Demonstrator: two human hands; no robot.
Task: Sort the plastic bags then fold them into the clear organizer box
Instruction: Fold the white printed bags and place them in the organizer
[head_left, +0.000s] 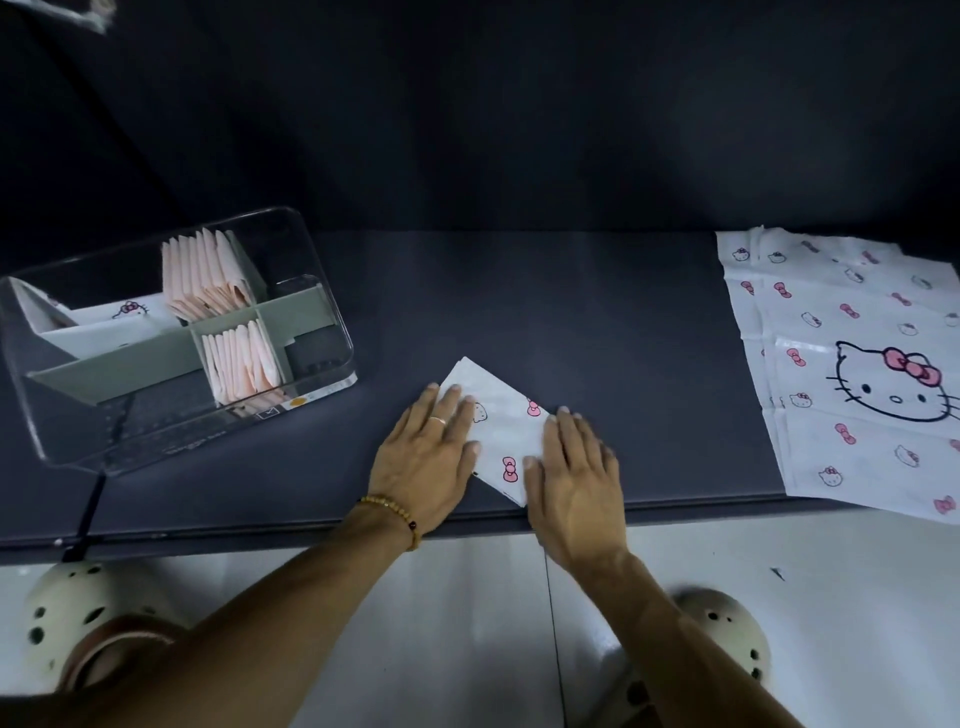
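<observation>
At the left of the dark worktop (597, 312) stood the clear organizer box (322, 291), holding folded pink bags (208, 275). The left hand (426, 462) and right hand (574, 478) pressed the folded cartoon-cat bag (501, 421) flat, fingers straight, close together. Thin, slippery film probably springs open; pinch its creased edges. Unfolded bags (841, 374) lay right.

The flat printed bags (852, 364) are cut off by the right pic edge, and both palms cover approx. half of the folded bag (506, 431).
</observation>
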